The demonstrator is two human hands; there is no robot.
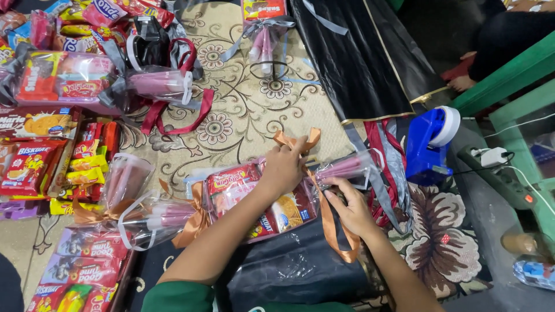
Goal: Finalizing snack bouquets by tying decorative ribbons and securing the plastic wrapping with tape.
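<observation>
A snack bouquet (272,199) wrapped in clear plastic lies across my lap, its clear cone handle (347,167) pointing right. My left hand (284,167) pinches a bronze ribbon (296,140) at the bouquet's neck, where a bow is forming. Lower down, my right hand (348,209) grips the handle's base and the ribbon's long tail (331,228), which hangs toward me over black plastic sheet (289,271).
Finished bouquets lie at the left (139,216), upper left (87,81) and top centre (263,26). Loose snack packs (34,162) are piled along the left edge. A blue tape dispenser (429,141) stands right, beside a black sheet (364,58) and a green frame (503,86).
</observation>
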